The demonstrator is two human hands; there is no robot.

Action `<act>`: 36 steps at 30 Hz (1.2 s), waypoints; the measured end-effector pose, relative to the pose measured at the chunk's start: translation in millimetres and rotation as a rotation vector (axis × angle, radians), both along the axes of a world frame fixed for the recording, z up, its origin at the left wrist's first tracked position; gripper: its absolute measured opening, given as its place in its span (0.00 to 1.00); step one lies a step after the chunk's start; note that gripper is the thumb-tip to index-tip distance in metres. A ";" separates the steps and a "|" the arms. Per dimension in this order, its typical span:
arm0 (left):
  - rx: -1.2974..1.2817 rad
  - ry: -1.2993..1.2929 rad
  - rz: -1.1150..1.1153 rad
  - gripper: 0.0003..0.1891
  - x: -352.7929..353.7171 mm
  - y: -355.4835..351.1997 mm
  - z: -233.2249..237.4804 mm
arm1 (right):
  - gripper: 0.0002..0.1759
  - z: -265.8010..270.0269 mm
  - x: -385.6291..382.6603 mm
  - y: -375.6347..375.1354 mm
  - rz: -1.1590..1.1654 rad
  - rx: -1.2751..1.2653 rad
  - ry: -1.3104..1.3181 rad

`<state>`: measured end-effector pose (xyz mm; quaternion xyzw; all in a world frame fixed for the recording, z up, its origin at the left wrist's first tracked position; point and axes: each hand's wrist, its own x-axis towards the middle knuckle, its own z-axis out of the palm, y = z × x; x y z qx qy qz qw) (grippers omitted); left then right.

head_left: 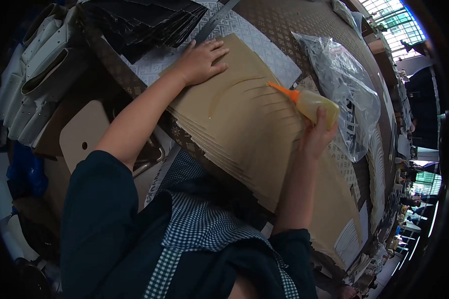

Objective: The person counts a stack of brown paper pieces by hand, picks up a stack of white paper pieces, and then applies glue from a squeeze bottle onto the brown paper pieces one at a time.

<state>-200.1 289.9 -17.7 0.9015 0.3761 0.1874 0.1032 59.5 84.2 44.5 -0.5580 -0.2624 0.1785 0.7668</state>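
My left hand (203,63) lies with fingers spread on the far left part of the top sheet in a fanned stack of brown paper sheets (239,129). In my right hand (318,135) is a squeeze bottle (315,106) of yellowish liquid with a long orange nozzle. Tilted over the stack, the bottle points its tip left, right by the end of a curved wet line (223,93) on the top sheet. The staggered sheet edges show along the near side and beneath the nozzle.
Black sheets (144,22) and a metal ruler-like strip (214,22) lie beyond my left hand. A clear plastic bag (341,82) rests on the patterned table to the right. White studded pieces (47,74) are piled at left, above a beige stool (85,132).
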 end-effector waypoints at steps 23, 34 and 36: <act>-0.008 -0.013 0.009 0.31 1.2 1.1 -2.8 | 0.24 -10.0 -13.8 4.3 0.121 0.004 0.129; -0.025 -0.022 0.003 0.31 0.9 1.3 -2.2 | 0.21 -10.0 -25.0 3.9 0.213 -0.026 0.126; -0.026 -0.024 0.003 0.31 0.7 1.3 -2.2 | 0.21 -9.6 -27.1 3.8 0.234 -0.022 0.140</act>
